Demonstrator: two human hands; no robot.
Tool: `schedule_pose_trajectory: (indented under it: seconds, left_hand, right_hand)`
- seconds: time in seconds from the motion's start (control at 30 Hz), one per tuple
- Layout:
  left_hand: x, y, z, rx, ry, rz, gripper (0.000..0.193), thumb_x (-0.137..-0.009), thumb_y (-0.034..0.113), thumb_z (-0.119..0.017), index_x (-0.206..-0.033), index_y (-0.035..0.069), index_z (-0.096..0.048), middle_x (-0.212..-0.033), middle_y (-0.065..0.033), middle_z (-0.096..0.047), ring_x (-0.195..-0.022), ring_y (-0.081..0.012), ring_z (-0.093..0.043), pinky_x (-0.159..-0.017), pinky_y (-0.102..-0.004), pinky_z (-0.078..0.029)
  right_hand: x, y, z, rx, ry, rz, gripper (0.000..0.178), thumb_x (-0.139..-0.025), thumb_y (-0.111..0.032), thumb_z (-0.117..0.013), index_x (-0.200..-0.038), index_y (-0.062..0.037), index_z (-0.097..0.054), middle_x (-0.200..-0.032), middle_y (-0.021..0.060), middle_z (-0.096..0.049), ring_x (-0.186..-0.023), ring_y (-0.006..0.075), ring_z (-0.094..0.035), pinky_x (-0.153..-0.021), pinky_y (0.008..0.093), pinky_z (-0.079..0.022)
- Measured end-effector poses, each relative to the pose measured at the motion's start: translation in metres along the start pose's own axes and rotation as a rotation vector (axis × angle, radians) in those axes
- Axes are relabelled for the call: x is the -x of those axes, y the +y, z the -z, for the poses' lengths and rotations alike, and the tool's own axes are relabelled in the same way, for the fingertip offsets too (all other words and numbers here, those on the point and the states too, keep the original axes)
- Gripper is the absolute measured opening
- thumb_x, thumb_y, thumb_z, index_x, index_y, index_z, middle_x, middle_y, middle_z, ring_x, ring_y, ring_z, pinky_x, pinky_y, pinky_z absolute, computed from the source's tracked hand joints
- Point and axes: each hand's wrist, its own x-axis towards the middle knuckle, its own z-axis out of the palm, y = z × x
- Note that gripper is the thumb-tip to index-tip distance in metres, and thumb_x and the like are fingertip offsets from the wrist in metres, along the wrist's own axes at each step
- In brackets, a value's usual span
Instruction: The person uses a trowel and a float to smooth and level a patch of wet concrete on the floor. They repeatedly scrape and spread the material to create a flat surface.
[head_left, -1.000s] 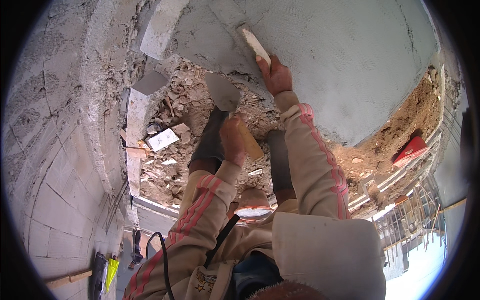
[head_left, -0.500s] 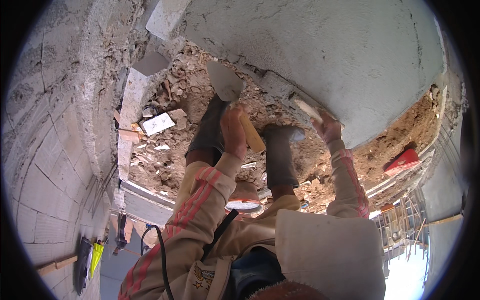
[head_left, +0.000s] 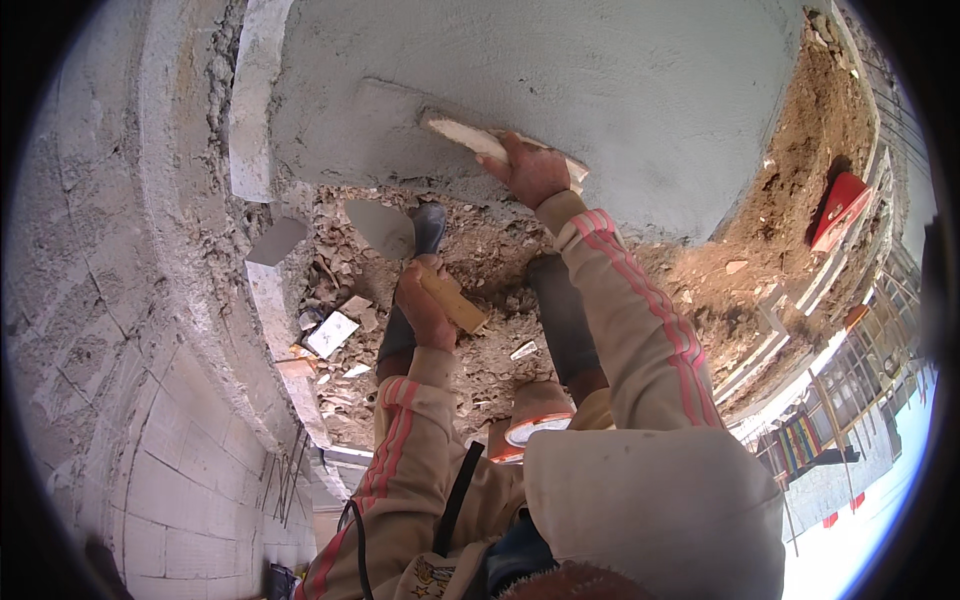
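Note:
My right hand (head_left: 540, 175) is closed round a wooden plastering float (head_left: 465, 133), which lies against the wet grey plaster (head_left: 640, 90) on the wall. A smoothed patch with a raised edge shows just left of the float. Lower and to the left, my left hand (head_left: 425, 305) grips a trowel (head_left: 380, 228). Its pale grey blade points up and left, over the rubble and apart from the plaster. The yellowish wooden handle sticks out below my fingers toward the right.
Broken rubble (head_left: 490, 260) and soil cover the ground round my feet. Behind my legs stands an orange-rimmed bucket (head_left: 540, 425). A red object (head_left: 840, 210) rests at the right. A block wall (head_left: 185, 430) rises at the left, near a white tile piece (head_left: 332, 334).
My right hand has carried the float up and left across the plaster. My left hand, with the trowel, has shifted down and left in the picture. The view has also tilted.

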Motion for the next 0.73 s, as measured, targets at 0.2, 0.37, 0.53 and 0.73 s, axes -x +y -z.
schedule_pose_trajectory:
  seconds: [0.2, 0.37, 0.53, 0.73]
  left_hand:
    - [-0.014, -0.01, 0.012, -0.11, -0.059, -0.099, 0.031, -0.09, 0.031, -0.045, -0.101, 0.004, -0.054, -0.101, -0.0092, -0.059, -0.099, -0.0229, -0.056, -0.098, -0.0413, -0.04]
    - [-0.035, 0.011, 0.053, -0.195, -0.095, -0.11, 0.039, -0.089, 0.035, -0.042, -0.117, 0.007, -0.041, -0.103, -0.0087, -0.057, -0.101, -0.0225, -0.052, -0.095, -0.0422, -0.041]
    - [-0.002, 0.067, 0.07, -0.46, -0.029, -0.196, 0.035, -0.092, 0.034, -0.043, -0.091, 0.001, -0.057, -0.084, -0.0094, -0.057, -0.076, -0.0225, -0.055, -0.069, -0.0365, -0.047]
    - [0.086, 0.139, 0.078, -1.149, -0.029, -0.667, 0.043, -0.09, 0.034, -0.048, -0.084, -0.006, -0.063, -0.077, -0.0146, -0.063, -0.07, -0.0248, -0.056, -0.069, -0.0375, -0.046]
  right_hand:
    - [0.043, 0.089, 0.042, -0.169, 0.139, -0.344, 0.062, -0.089, -0.065, -0.044, -0.117, -0.0113, -0.055, -0.076, 0.018, -0.068, -0.071, 0.0376, -0.067, -0.06, 0.0471, -0.053]
    - [0.141, 0.176, 0.076, -0.212, 0.139, -0.71, 0.066, -0.088, -0.068, -0.043, -0.119, -0.0106, -0.057, -0.081, 0.0236, -0.066, -0.08, 0.0432, -0.065, -0.07, 0.0514, -0.05]
    - [0.315, 0.213, 0.101, -0.251, 0.262, -0.991, 0.062, -0.087, -0.067, -0.046, -0.111, -0.011, -0.057, -0.078, 0.0257, -0.064, -0.08, 0.0481, -0.062, -0.069, 0.0524, -0.048]
    - [0.504, 0.157, 0.164, -0.3, 0.17, -1.039, 0.06, -0.087, -0.065, -0.047, -0.11, -0.0115, -0.058, -0.068, 0.0251, -0.061, -0.072, 0.0459, -0.062, -0.062, 0.0531, -0.047]
